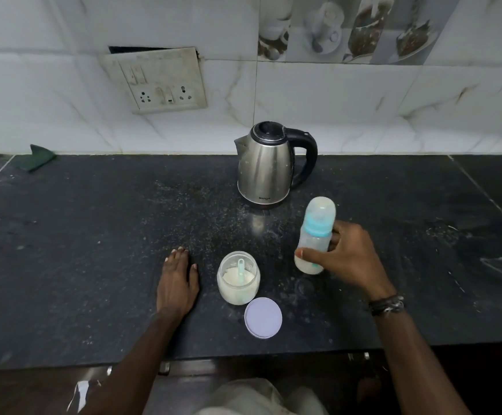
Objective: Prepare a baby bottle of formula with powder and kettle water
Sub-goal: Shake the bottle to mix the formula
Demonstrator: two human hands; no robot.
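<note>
My right hand (344, 259) is wrapped around the baby bottle (315, 232), which stands slightly tilted on the black counter with its clear cap and turquoise collar on and milky liquid at the bottom. A steel electric kettle (264, 167) with a black handle stands behind it, lid closed. Left of the bottle sits an open clear jar of white powder (237, 280) with a turquoise scoop (241, 266) stuck in it. The jar's pale lilac lid (263, 317) lies flat in front of it. My left hand (177, 283) rests flat on the counter, left of the jar, holding nothing.
The black stone counter (94, 250) is dusted with spilled powder around the kettle and jar. A green cloth (38, 157) lies at the back left against the tiled wall. A socket panel (157, 82) hangs on the wall. The counter's front edge runs just below the lid.
</note>
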